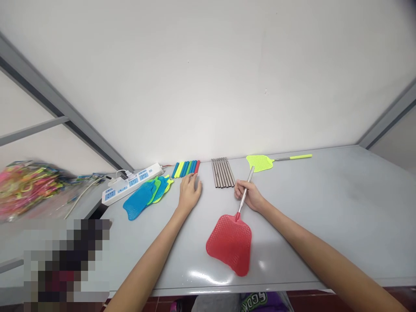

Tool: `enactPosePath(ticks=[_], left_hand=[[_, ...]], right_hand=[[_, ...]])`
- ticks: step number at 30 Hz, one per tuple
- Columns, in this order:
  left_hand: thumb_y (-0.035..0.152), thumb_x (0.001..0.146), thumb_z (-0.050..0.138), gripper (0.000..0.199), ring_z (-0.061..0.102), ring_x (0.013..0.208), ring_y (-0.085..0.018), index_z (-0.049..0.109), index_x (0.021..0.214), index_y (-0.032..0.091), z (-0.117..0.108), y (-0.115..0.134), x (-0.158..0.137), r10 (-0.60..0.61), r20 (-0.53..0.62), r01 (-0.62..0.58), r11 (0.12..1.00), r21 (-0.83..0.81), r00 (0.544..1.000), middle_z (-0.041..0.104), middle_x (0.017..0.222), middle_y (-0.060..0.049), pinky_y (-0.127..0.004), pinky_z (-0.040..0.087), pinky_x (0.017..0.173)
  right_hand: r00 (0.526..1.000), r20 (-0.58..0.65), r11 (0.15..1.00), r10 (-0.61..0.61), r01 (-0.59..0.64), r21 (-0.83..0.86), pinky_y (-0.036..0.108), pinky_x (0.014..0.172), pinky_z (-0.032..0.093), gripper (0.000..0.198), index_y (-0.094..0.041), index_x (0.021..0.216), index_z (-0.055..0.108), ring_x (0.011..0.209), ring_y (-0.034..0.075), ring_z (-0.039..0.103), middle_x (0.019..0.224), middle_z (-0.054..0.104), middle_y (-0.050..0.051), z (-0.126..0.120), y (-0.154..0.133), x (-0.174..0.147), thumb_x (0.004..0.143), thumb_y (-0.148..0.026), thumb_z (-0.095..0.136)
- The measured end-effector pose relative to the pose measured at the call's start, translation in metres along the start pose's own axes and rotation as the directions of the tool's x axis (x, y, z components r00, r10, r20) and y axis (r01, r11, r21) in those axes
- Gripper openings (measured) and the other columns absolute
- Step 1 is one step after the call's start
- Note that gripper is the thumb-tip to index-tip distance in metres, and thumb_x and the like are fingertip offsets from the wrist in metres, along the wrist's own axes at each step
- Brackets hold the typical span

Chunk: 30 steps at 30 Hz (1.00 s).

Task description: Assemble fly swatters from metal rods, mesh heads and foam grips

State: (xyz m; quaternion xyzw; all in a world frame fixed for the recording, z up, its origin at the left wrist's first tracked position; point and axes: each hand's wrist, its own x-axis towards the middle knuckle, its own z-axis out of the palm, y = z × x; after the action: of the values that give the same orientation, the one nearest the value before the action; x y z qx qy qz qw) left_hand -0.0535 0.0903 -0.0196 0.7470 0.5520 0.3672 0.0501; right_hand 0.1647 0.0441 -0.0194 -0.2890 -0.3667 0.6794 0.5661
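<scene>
My right hand [249,195] is closed around the metal rod of a red fly swatter [230,242]. Its perforated red head points toward me, and the bare end of the rod points at the wall. My left hand [190,191] lies on the table with its thumb apart, fingertips at the near end of a red handle sleeve [197,166]. That sleeve is the rightmost in a row of blue, yellow and green handle sleeves [186,169]. Between my hands and farther back lie several metal rods [222,172] side by side.
A yellow-green fly swatter [261,163] with a sleeved handle lies at the back right. Blue, green and yellow swatter heads [140,200] overlap at left, beside a white power strip [132,183]. Bagged colourful items [29,188] sit at far left. A wall [208,86] rises behind the table [325,203].
</scene>
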Motion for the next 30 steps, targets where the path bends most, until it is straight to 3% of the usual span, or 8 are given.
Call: enactPosePath(ticks=[4, 10, 19, 24, 30], left_hand=[[0.038, 0.078, 0.038, 0.049, 0.023, 0.12, -0.028, 0.04, 0.12, 0.013, 0.008, -0.005, 0.001, 0.003, 0.105, -0.033, 0.959, 0.281, 0.994, 0.035, 0.128, -0.015, -0.045, 0.023, 0.092], [0.038, 0.081, 0.029, 0.05, 0.017, 0.123, -0.027, 0.034, 0.124, 0.013, 0.007, -0.003, 0.0, 0.017, 0.206, -0.089, 0.933, 0.348, 0.978, 0.032, 0.131, -0.015, -0.05, 0.014, 0.092], [0.034, 0.08, 0.035, 0.035, 0.029, 0.118, -0.026, 0.052, 0.103, 0.015, 0.002, 0.009, -0.006, 0.115, 0.165, -0.161, 0.94, 0.3, 0.98, 0.045, 0.121, -0.014, -0.049, 0.012, 0.093], [0.031, 0.079, 0.037, 0.031, 0.039, 0.11, -0.024, 0.052, 0.102, 0.015, 0.001, 0.01, -0.007, 0.176, 0.176, -0.205, 0.965, 0.162, 0.968, 0.052, 0.11, -0.012, -0.043, 0.024, 0.089], [0.028, 0.077, 0.04, 0.025, 0.046, 0.098, -0.02, 0.057, 0.094, 0.018, -0.004, 0.013, -0.006, 0.239, 0.183, -0.256, 0.964, 0.075, 0.954, 0.054, 0.097, -0.008, -0.034, 0.034, 0.086]], right_hand=[[1.0, -0.005, 1.0, -0.005, 0.005, -0.002, 0.026, 0.046, 0.031, 0.039, -0.018, 0.037, 0.034, 0.04, 0.01, 0.036, 0.041, 0.041, -0.001, 0.0, 0.0, 0.0, 0.072, -0.029, 0.048], [1.0, -0.009, 1.0, 0.002, -0.002, 0.011, 0.026, 0.046, 0.031, 0.039, -0.018, 0.037, 0.034, 0.039, 0.009, 0.036, 0.041, 0.041, -0.001, 0.0, 0.0, 0.001, 0.072, -0.029, 0.047], [0.999, -0.033, 1.0, 0.014, -0.013, 0.024, 0.026, 0.045, 0.032, 0.04, -0.018, 0.037, 0.033, 0.04, 0.009, 0.036, 0.041, 0.04, -0.001, 0.001, 0.001, 0.001, 0.071, -0.031, 0.049], [0.997, -0.06, 0.999, 0.045, -0.043, 0.03, 0.025, 0.041, 0.03, 0.04, -0.018, 0.038, 0.032, 0.037, 0.009, 0.036, 0.04, 0.04, -0.001, 0.0, 0.002, 0.002, 0.071, -0.033, 0.049], [0.99, -0.134, 0.999, 0.043, -0.041, 0.021, 0.022, 0.031, 0.021, 0.041, -0.02, 0.044, 0.035, 0.027, 0.007, 0.022, 0.03, 0.03, -0.006, 0.001, 0.003, 0.003, 0.073, -0.048, 0.044]])
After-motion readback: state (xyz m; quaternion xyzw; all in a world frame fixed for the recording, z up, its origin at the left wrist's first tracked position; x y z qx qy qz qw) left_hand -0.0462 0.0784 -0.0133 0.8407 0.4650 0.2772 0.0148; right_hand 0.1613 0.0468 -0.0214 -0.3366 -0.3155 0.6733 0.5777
